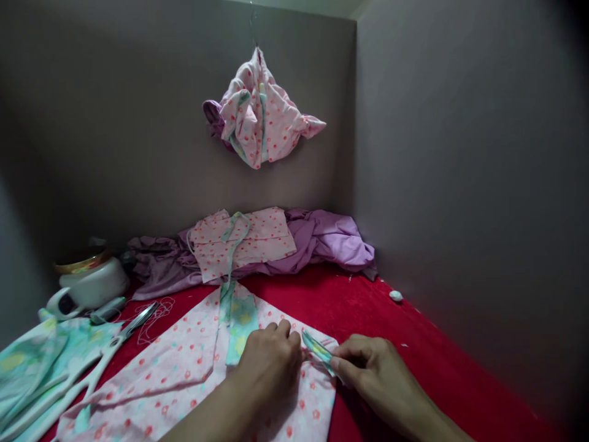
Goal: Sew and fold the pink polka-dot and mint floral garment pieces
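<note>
Left hand lies knuckles-up, fingers curled, pressing the pink floral fabric flat on the red table. Right hand pinches 1 end of a narrow green strip between thumb and fingers, just beside the left hand at the fabric's right edge. Scissors lie left of the fabric, partly on green cloth. Behind: folded pink piece on purple cloth; white pot at far left; pink bundle hangs on the wall.
</note>
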`<state>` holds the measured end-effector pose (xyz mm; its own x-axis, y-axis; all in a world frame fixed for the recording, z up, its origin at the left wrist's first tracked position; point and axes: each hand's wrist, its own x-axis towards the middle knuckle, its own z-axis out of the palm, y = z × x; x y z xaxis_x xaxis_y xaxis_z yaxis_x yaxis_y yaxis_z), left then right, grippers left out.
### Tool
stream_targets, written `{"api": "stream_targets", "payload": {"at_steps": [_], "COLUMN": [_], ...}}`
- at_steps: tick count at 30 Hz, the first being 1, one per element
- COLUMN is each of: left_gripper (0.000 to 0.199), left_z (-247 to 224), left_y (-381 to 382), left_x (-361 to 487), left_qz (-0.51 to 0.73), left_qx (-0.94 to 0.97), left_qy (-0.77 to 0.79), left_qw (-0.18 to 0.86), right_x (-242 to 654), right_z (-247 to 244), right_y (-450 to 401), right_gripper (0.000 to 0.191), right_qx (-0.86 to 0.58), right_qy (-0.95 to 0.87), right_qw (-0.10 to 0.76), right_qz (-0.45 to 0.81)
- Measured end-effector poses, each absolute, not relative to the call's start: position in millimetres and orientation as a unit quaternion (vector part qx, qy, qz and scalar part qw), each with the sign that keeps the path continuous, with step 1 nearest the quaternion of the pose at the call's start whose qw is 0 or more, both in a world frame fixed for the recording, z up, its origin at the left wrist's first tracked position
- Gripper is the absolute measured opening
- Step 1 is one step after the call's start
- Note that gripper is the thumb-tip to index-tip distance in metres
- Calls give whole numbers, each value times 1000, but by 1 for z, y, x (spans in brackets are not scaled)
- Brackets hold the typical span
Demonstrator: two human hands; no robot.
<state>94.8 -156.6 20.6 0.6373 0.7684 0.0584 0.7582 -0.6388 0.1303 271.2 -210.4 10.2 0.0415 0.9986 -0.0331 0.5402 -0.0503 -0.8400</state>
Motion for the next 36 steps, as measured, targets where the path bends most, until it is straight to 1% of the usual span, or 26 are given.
{"api": "stream_targets", "payload": {"at_steps": [3, 8, 13, 15, 17, 20, 23, 28, 33, 36], "left_gripper": [20, 15, 18, 18, 16, 15, 14, 15, 16, 17], "left_z": [23, 18, 10, 9, 9, 8, 9, 13, 13, 10], "left_y": [-150, -143, -131, -128, -127, -129, -132, -136, -140, -143], "left_x": [105, 112, 106, 105, 105, 107, 110, 112, 112, 112], "left_qz": [52, 117, 179, 200, 228, 276, 308, 334, 339, 336], "left_qx": [896, 882, 851, 830, 812, 787, 778, 791, 809, 827], "left_qy": [434, 440, 437, 439, 445, 461, 462, 433, 406, 384], "left_qw": [72, 119, 232, 277, 300, 301, 293, 275, 257, 236], "right_x": [273, 273, 273, 273, 272, 271, 269, 267, 265, 263], "right_z": [11, 13, 15, 15, 13, 12, 10, 11, 17, 21], "right_y": [-210, -212, -212, -213, -214, -217, -219, -213, -201, -193], "right_gripper": [17, 18, 19, 20, 20, 20, 20, 20, 21, 18], "right_qx": [-646, -648, -656, -661, -666, -665, -665, -672, -691, -688], "right_qy": [-592, -564, -564, -579, -604, -642, -654, -646, -602, -607], "right_qw": [340, 352, 333, 315, 295, 274, 269, 271, 271, 281], "right_qz": [341, 371, 375, 358, 323, 265, 241, 239, 295, 281]}}
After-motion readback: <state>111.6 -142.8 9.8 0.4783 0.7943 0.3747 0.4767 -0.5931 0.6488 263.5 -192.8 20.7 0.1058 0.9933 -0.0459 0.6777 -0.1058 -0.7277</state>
